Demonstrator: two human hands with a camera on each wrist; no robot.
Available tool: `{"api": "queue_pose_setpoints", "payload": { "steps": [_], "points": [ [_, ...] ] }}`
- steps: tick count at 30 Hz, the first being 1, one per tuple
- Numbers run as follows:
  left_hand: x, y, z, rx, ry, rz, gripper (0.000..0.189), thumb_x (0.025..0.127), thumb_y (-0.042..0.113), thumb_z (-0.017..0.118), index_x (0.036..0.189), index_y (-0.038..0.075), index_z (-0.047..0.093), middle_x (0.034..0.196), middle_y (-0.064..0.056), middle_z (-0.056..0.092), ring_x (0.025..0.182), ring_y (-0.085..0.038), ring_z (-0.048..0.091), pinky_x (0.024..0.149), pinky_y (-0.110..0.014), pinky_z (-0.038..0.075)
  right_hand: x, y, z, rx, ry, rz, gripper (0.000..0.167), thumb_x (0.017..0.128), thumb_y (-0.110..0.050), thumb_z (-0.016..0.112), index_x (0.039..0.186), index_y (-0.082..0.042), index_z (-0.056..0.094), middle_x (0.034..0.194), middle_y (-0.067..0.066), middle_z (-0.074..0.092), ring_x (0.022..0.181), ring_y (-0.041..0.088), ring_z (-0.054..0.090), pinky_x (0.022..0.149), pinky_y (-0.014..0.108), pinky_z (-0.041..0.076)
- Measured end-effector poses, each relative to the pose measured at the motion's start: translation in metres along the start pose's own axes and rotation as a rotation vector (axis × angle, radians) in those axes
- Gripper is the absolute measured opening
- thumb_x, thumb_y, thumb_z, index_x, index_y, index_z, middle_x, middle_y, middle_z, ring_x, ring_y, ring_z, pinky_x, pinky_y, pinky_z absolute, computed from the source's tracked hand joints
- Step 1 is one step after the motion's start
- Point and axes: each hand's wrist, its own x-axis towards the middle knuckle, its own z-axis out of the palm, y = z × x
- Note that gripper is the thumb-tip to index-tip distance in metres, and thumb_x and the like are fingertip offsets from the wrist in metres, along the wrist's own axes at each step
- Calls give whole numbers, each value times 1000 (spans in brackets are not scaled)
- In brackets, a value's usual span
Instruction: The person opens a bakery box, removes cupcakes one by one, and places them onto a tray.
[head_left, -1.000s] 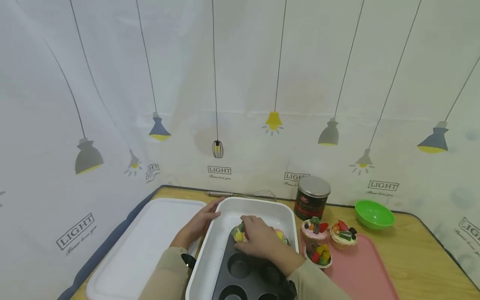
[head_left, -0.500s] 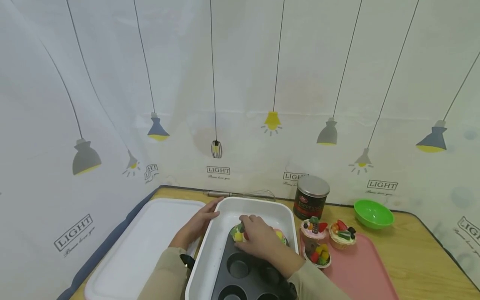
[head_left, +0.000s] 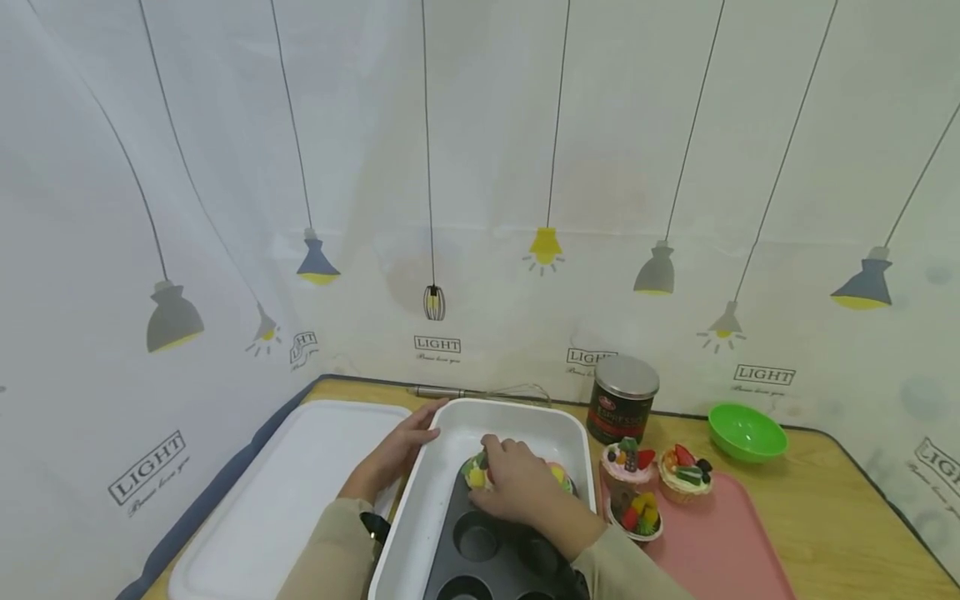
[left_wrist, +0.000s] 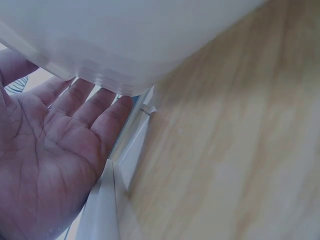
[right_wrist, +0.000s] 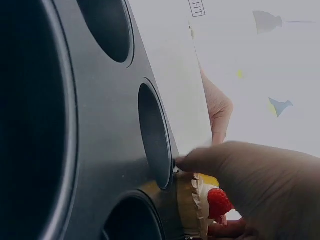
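Note:
My left hand (head_left: 397, 454) holds the far left corner of a deep white tray (head_left: 517, 407). Its thumb lies over the rim, and in the left wrist view its fingers (left_wrist: 107, 117) lie against the tray's outer wall. Inside the tray lies a dark muffin tin (head_left: 444, 560). At the tin's far end my right hand (head_left: 521, 487) grips a fruit-topped cupcake (head_left: 476, 477), partly hidden by the fingers. The right wrist view shows this cupcake's raspberry (right_wrist: 218, 202) beside the thumb. Another cupcake (head_left: 559, 475) peeks out right of that hand.
Three fruit cupcakes (head_left: 686, 475) stand at a pink tray (head_left: 720, 542) on the right. Behind are an espresso tin (head_left: 622, 404) and a green bowl (head_left: 747, 433). A flat white tray (head_left: 285, 492) lies left, a whisk (head_left: 442, 392) along the back.

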Motion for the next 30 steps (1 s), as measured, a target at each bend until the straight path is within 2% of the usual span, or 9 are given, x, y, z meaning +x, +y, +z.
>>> {"api": "queue_pose_setpoints", "payload": {
  "steps": [5,12,15,19,21,25,30],
  "points": [
    [-2,2,2,3,2,5,62,102,21,50,159,19,27,162,-10,32,125,-27,57,94,-46,54,-1,-1,-1,-20,12,-24,69,81,-44,78,132,-5,53,101,10,63,89,22,60,72,41,55],
    [-1,1,2,-4,0,4,59,104,18,46,160,20,27,159,-10,36,125,-29,57,95,-46,53,-2,0,-4,-65,57,-117,62,81,-36,76,128,1,58,101,12,66,93,26,62,76,39,55],
    [-1,0,2,-5,-7,4,58,105,17,45,160,19,26,160,-10,35,126,-29,57,95,-45,53,-2,1,-3,-67,78,-134,58,81,-36,76,123,1,60,92,8,64,87,24,61,72,37,54],
    [-1,1,0,5,-16,5,59,105,18,45,160,20,25,162,-9,31,128,-28,54,96,-44,53,1,2,-1,-62,113,-125,50,84,-39,73,115,-1,61,77,0,55,73,18,55,63,33,49],
    [-2,3,0,18,-13,9,59,105,20,46,160,20,25,162,-8,31,128,-27,54,96,-44,53,2,2,0,-50,131,-116,50,85,-39,71,114,-1,61,75,-2,53,70,16,52,60,32,47],
    [-3,5,0,30,-4,10,58,104,21,46,159,21,27,161,-8,34,127,-26,55,95,-43,53,4,1,-2,20,149,-60,58,85,-41,70,123,2,61,82,2,59,71,16,54,62,33,48],
    [-1,3,1,9,-26,5,59,105,18,45,160,20,25,161,-10,32,127,-27,55,93,-45,54,2,-7,-10,206,174,37,65,78,-45,72,128,-5,60,96,3,65,76,15,57,66,33,50]
  ]
}}
